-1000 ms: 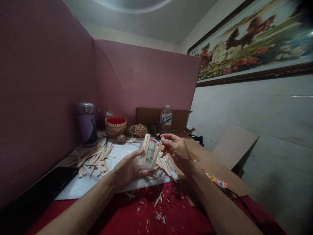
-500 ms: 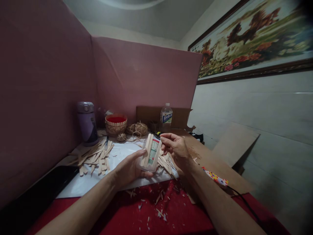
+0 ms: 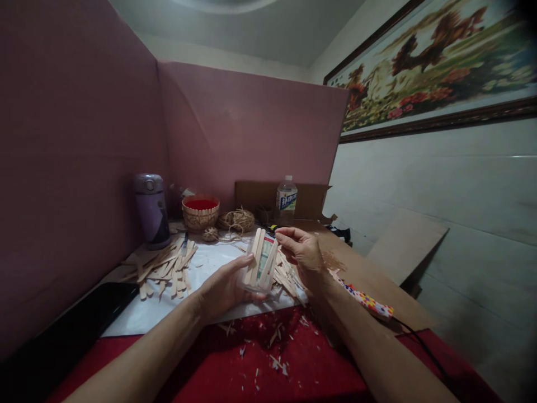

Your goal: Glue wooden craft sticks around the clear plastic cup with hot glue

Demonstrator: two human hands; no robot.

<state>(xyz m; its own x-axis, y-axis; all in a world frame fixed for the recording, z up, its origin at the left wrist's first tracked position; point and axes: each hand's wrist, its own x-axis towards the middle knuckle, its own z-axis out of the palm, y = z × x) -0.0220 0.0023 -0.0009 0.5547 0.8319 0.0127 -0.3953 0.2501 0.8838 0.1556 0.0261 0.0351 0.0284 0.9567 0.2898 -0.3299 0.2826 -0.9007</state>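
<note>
My left hand [image 3: 229,285] is wrapped round a clear plastic cup [image 3: 262,288] with a printed label, tilted above the table. Flat wooden craft sticks [image 3: 255,254] stand side by side along the cup's near face, by my left thumb. Between the thumb and fingertips of my right hand [image 3: 300,249] is the upper end of another craft stick [image 3: 268,263], which slants across the label. Loose sticks [image 3: 287,277] lie behind and below the cup, partly hidden by it and my right hand.
A pile of craft sticks [image 3: 168,268] lies on white paper [image 3: 130,319] at the left. Behind stand a purple flask [image 3: 151,215], a stick-covered bowl [image 3: 200,215], twine [image 3: 239,220] and a plastic bottle [image 3: 286,201]. A flower-patterned tool with a cord [image 3: 369,302] lies right. Scraps litter the red cloth [image 3: 226,369].
The craft stick in my right hand has swung from near the cup's right edge to a slant across the label, its lower end further left. My left hand still holds the cup.
</note>
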